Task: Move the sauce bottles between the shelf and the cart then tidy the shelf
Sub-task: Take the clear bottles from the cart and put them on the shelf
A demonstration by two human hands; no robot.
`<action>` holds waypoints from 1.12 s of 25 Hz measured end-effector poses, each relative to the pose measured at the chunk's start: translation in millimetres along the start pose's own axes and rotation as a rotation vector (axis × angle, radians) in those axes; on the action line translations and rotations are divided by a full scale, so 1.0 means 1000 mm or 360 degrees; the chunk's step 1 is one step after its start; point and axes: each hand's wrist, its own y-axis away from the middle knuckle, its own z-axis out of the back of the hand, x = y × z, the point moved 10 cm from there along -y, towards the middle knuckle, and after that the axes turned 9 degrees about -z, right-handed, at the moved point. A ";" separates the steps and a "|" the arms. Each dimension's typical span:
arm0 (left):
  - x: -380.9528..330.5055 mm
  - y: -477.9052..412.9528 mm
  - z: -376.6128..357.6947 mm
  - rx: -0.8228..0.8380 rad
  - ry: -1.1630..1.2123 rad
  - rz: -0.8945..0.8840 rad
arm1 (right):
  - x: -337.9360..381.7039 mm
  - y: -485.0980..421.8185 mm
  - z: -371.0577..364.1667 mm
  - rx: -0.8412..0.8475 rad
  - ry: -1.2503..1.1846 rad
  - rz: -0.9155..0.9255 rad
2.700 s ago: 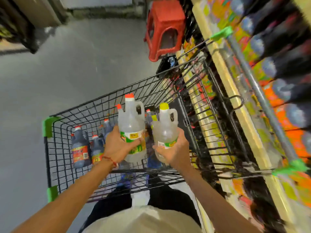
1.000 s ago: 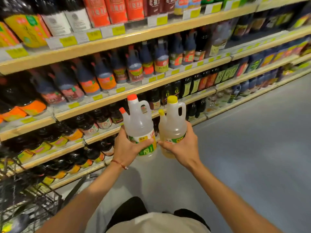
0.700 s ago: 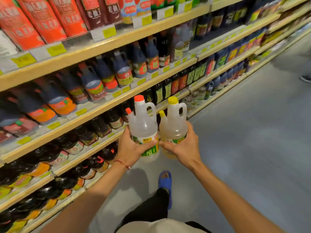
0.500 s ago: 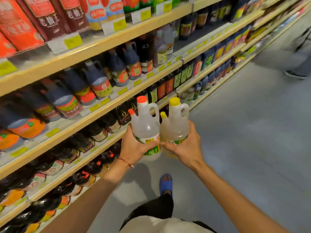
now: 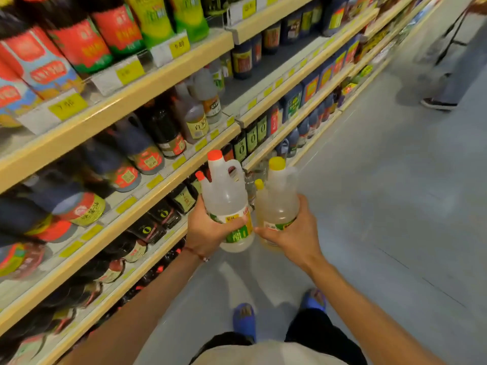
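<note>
My left hand [image 5: 204, 230] grips two clear bottles with red caps [image 5: 225, 196] and green-and-yellow labels, held upright. My right hand [image 5: 291, 235] grips two pale yellowish bottles with yellow caps [image 5: 278, 198]. Both pairs are held side by side, almost touching, at waist height in front of the shelf [image 5: 147, 185]. The shelf runs along my left, stacked with dark sauce bottles [image 5: 137, 151]. Similar clear bottles [image 5: 196, 114] stand further along on the second tier. The cart is out of view.
The grey aisle floor [image 5: 382, 206] stretches ahead and to the right. Another person's legs and shoe [image 5: 445, 98] stand at the far right of the aisle. My blue sandals [image 5: 245, 320] are on the floor below my hands.
I have turned from the cart to the shelf and walked along the aisle, carrying the same bottles. The cart has dropped out of view; the clear bottles on the shelf are now closer.
</note>
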 end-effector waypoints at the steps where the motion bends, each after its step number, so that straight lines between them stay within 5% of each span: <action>1: -0.004 -0.013 -0.010 -0.0033 -0.0018 -0.0017 | -0.002 -0.017 0.009 0.0003 0.0002 -0.0001; 13: -0.047 -0.116 -0.135 -0.0440 -0.0132 0.0073 | 0.016 -0.216 0.114 0.0406 0.0200 0.0093; 28: -0.006 -0.247 -0.124 -0.0666 0.0062 0.0135 | 0.055 -0.369 0.046 0.0601 0.0272 0.0171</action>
